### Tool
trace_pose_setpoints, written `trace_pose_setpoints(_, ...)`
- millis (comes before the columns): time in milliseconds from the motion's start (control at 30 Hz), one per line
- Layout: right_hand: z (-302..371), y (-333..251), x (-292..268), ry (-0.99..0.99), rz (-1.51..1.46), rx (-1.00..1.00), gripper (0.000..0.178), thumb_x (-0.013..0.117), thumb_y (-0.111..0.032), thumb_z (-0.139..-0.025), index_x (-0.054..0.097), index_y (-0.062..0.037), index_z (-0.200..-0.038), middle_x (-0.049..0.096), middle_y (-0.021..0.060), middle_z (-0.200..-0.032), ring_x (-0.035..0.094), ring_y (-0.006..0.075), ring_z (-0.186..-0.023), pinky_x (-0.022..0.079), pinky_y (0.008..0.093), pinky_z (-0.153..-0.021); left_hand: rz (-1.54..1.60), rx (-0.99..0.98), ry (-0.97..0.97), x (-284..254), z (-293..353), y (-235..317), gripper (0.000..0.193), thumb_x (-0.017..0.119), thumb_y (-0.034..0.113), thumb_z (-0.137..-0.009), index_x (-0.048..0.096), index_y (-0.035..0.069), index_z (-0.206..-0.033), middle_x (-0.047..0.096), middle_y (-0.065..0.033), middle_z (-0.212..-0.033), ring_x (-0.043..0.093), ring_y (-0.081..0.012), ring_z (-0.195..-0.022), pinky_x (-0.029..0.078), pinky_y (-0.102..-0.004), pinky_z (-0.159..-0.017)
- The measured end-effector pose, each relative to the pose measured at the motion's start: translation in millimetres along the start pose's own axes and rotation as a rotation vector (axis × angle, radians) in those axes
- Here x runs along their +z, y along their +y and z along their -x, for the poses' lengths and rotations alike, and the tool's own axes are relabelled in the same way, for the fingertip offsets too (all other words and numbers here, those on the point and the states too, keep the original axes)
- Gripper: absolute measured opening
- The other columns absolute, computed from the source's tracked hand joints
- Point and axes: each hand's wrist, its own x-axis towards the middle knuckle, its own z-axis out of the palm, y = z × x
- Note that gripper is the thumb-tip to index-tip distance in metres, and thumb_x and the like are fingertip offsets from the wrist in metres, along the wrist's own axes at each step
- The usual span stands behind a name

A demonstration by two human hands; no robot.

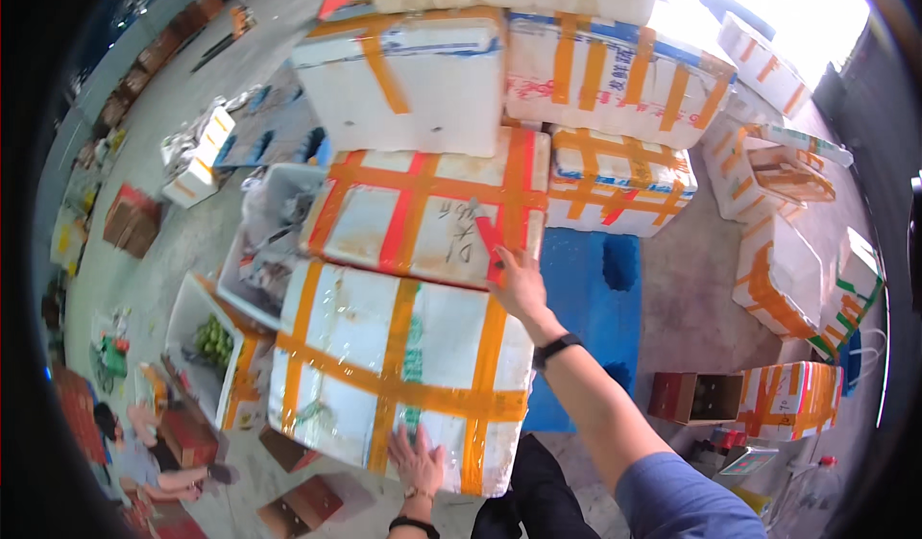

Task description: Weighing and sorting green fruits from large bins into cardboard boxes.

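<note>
My left hand (416, 460) lies with its fingers spread on the near edge of a white foam box (447, 332). Orange tape crosses this box, with a green-printed strip down its middle. My right hand (520, 284) is closed around a slim red utility knife (488, 238), its tip pointing away from me. The knife is over the near right part of a second white foam box (362, 214), directly behind the first. Orange and red tape bands this second box, and dark handwriting marks its top. Both boxes look taped over; what is inside is hidden.
More taped foam boxes (413, 83) are stacked behind. A blue pallet (586, 294) shows at right. Opened foam boxes (778, 275) stand farther right. At left are a foam box (197, 323) with green produce and a seated person (158, 462).
</note>
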Motion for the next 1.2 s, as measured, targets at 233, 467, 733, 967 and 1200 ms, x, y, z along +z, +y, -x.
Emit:
trace_pose_setpoints(233,-75.6,26.6,44.3,-0.067,0.345,-0.021,0.046,0.058,-0.015,-0.078,0.050,-0.0019,-0.122,0.055,0.0166,-0.114,0.051,0.0324,-0.110,0.042,0.0401,-0.094,-0.125,-0.011,0.015,-36.1,-19.9,18.5,0.060,0.066,0.038,-0.080,0.050,0.012,-0.131,0.048,-0.0164,-0.129,0.036,-0.0349,-0.128,0.029,-0.0521,-0.106)
trace_pose_setpoints(467,-15.1,65.2,-29.1,0.011,-0.554,0.542,0.029,0.048,-0.018,-0.096,0.055,-0.0018,-0.119,0.062,0.0114,-0.097,0.059,0.0212,-0.084,0.047,0.0311,-0.073,0.633,0.103,0.023,-51.6,-153.1,111.4,0.046,0.063,0.032,-0.084,0.055,0.004,-0.120,0.052,-0.0206,-0.120,0.047,-0.0371,-0.117,0.039,-0.0485,-0.096)
trace_pose_setpoints(733,215.6,96.6,-146.0,0.202,-1.375,1.038,0.032,0.050,-0.021,-0.098,0.051,-0.0038,-0.124,0.060,0.0050,-0.091,0.058,0.0113,-0.067,0.047,0.0222,-0.055,0.256,0.491,-0.075,-43.2,-292.2,240.0,0.045,0.071,0.027,-0.069,0.057,0.005,-0.105,0.050,-0.0157,-0.108,0.048,-0.0326,-0.104,0.039,-0.0449,-0.088)
trace_pose_setpoints(967,269.1,65.0,-133.0,0.320,-1.138,1.159,0.023,0.065,-0.028,-0.088,0.057,-0.0108,-0.101,0.056,0.0001,-0.068,0.055,0.0096,-0.054,0.039,0.0221,-0.045,0.093,0.654,-0.125,-19.1,-291.9,240.6,0.035,0.066,0.028,-0.072,0.061,0.005,-0.096,0.057,-0.0111,-0.101,0.052,-0.0275,-0.098,0.040,-0.0404,-0.086)
trace_pose_setpoints(1200,275.3,35.7,-80.3,0.372,-1.181,1.224,0.020,0.065,-0.024,-0.088,0.056,-0.0108,-0.101,0.059,0.0014,-0.070,0.054,0.0108,-0.050,0.038,0.0232,-0.039,-0.445,0.711,-0.453,-30.6,-291.7,271.3,0.042,0.062,0.036,-0.078,0.064,0.010,-0.110,0.061,-0.0098,-0.113,0.052,-0.0265,-0.112,0.039,-0.0402,-0.092)
